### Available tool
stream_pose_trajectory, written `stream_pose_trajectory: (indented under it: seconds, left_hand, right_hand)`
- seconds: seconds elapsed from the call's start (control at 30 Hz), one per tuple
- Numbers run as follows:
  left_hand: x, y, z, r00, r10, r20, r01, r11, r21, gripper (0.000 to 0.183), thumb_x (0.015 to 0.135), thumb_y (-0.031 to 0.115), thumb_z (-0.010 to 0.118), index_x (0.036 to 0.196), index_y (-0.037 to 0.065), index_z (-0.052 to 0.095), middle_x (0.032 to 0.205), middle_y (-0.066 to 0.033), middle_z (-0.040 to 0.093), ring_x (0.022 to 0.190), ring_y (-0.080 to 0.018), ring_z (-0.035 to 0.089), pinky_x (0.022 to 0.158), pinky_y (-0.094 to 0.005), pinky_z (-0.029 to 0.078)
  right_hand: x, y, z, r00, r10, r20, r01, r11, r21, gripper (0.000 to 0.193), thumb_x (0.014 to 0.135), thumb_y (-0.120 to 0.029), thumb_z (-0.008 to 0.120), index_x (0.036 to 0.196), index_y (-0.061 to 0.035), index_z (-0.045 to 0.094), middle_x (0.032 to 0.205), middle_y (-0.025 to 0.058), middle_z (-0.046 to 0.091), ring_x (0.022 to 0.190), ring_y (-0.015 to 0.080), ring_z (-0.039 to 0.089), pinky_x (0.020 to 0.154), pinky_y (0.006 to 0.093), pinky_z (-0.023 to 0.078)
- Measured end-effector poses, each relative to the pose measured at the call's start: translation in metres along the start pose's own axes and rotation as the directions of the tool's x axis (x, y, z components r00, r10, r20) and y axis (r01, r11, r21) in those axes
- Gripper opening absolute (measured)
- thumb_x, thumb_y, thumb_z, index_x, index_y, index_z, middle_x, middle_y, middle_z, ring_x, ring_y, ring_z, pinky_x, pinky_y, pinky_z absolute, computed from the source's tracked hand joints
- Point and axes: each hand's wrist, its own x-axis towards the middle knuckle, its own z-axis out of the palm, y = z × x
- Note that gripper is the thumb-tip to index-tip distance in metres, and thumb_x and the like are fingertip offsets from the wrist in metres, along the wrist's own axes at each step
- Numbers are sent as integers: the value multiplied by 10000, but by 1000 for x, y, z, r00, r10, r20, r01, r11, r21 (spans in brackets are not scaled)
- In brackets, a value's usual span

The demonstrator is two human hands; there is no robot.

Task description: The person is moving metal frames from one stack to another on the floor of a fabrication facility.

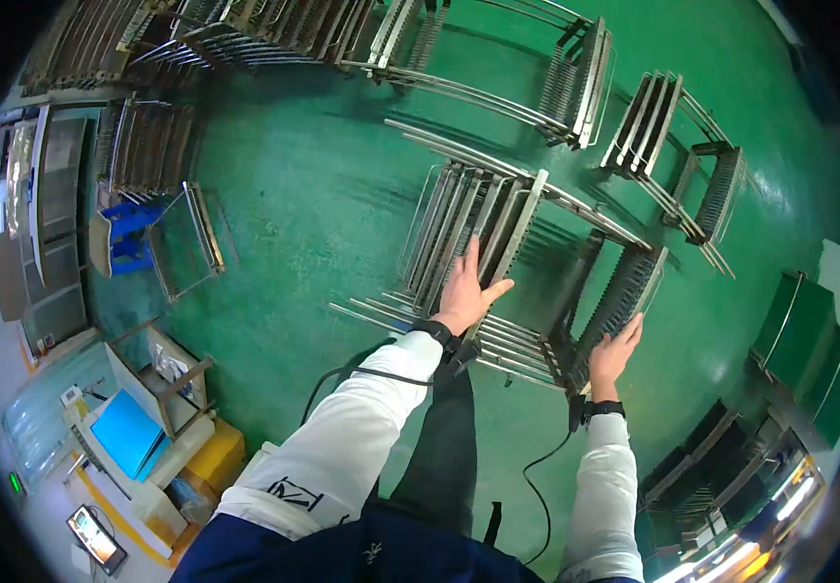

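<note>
A metal rack of long parallel rods (pixel 514 350) stands on the floor in front of me. Several slotted comb-like plates (pixel 447 228) sit close together toward its left side. My left hand (pixel 467 294) lies over the near part of these plates, its thumb and index finger spread apart. At the rack's right end is another slotted plate (pixel 624 291). Against the outer near corner of that end, my right hand (pixel 614 358) rests with its fingers stretched out; part of its contact is hidden. Both wrists wear black bands with cables.
Similar racks stand beyond (pixel 575 87) and to the right (pixel 716 189). More are stacked at the far left (pixel 274 34). A blue stool (pixel 132 238) and a table with a blue folder (pixel 129 434) are at the left. Green floor (pixel 303 194) lies between them.
</note>
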Motion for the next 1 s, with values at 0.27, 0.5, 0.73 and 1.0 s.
stream_pose_trajectory:
  seconds: [0.27,0.5,0.73,1.0]
  left_hand:
    - [10,8,-11,999,-15,45,17,999,-42,1103,797,467,749,1550,122,19,1367,-364,369,1245,-522,413,1023,-496,395]
    - [32,-24,-55,964,128,234,-108,990,-95,999,818,498,717,1534,85,156,1351,-325,399,1230,-495,423,999,-507,408]
    - [183,-131,-286,980,6,199,-15,999,41,503,845,447,678,1113,22,640,1049,-204,667,993,-371,634,826,-434,512]
    - [298,-165,-427,996,-70,57,64,993,101,335,886,296,693,1008,-15,665,903,-138,718,806,-167,665,731,-321,525]
  right_hand:
    - [11,-16,-6,999,53,-8,-54,996,-66,910,801,18,652,1546,-114,147,1521,215,282,1333,428,374,1078,449,367]
    - [2,-106,4,988,143,58,-147,986,76,664,892,-256,665,1452,-32,387,1436,220,425,1302,395,426,1061,434,386]
    - [-27,-304,76,914,398,76,-405,899,164,944,798,-383,759,1479,22,246,1453,275,375,1353,397,367,1097,455,324]
    - [-15,-293,65,849,473,236,-508,854,114,809,792,-387,739,1376,26,363,1272,261,543,1179,411,536,997,457,419]
